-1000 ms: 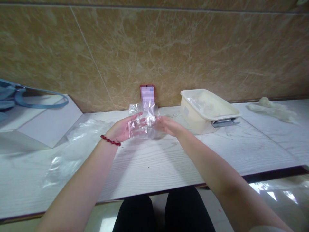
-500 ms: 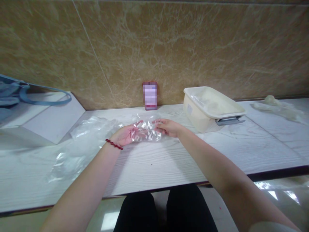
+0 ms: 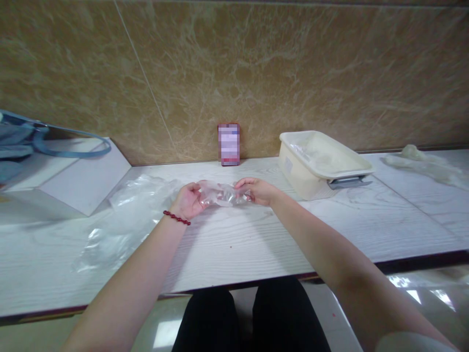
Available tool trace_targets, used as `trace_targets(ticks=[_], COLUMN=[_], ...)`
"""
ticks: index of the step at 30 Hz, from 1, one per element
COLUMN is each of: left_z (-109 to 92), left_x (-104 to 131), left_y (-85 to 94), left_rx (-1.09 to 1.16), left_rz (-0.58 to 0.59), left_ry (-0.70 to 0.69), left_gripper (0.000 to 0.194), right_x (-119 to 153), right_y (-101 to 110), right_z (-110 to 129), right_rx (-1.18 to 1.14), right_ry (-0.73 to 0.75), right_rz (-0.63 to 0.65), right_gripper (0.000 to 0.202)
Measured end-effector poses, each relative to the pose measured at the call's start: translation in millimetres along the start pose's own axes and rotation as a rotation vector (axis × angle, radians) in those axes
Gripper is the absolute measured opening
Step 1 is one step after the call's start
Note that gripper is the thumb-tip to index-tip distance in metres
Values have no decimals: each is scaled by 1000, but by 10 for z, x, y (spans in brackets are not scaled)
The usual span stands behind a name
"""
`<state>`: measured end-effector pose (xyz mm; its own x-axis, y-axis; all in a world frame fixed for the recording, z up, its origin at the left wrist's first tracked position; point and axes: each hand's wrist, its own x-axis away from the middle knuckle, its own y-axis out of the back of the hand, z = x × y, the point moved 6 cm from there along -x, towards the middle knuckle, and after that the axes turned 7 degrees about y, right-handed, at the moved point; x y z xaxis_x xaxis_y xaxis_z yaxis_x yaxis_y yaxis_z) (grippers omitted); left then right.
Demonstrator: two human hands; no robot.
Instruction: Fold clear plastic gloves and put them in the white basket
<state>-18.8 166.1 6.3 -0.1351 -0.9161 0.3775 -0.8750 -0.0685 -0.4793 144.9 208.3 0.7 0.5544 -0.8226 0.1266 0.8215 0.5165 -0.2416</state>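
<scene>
A clear plastic bag (image 3: 226, 194) is bunched into a narrow strip between my two hands, just above the white wood-grain table (image 3: 234, 264). My left hand (image 3: 191, 200), with a dark red bead bracelet at the wrist, is closed on the bag's left end. At the right end, the fingers of my right hand (image 3: 255, 191) pinch the plastic. More clear plastic bags (image 3: 128, 220) lie in a loose pile to the left, partly behind my left forearm.
A phone (image 3: 229, 144) leans on the marbled wall. To the right stands a cream bin (image 3: 308, 173) with clear plastic inside and a grey latch. Farther right lies crumpled plastic (image 3: 421, 161). A white box (image 3: 84, 181) with a blue strap and cloth sits at left.
The bag between my hands has gone from spread out to folded into a narrower strip. My left hand has turned and shifted slightly, while my right hand has barely moved.
</scene>
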Motion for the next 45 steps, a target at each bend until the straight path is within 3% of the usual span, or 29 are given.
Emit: trace_targets(ticks=[3, 9, 14, 18, 22, 29, 39, 45], left_z=[-5, 68, 137, 98, 10, -51, -9, 6], left_x=[46, 43, 13, 18, 45, 58, 134, 151], left_y=[9, -50, -69, -61, -65, -64, -197, -209], left_rx=[119, 83, 39, -13, -19, -36, -206, -288], left_rz=[-26, -53, -40, -27, -40, -38, 118, 103], left_ry=[37, 132, 168, 106, -9, -124, -116, -119], left_gripper=[19, 8, 20, 28, 32, 38, 59, 65], right_x=[-3, -28, -32, -33, -9, 58, -58, -87], right_y=[12, 32, 52, 78, 32, -50, 76, 166], right_z=[3, -16, 8, -18, -39, -22, -21, -41], right_rx=[-5, -39, -107, -132, -117, -40, -37, 52], right_ry=[1, -18, 11, -3, -25, -48, 52, 38], right_rz=[-18, -34, -51, -49, 52, 92, -39, -140], right_gripper=[13, 13, 23, 25, 16, 36, 25, 9])
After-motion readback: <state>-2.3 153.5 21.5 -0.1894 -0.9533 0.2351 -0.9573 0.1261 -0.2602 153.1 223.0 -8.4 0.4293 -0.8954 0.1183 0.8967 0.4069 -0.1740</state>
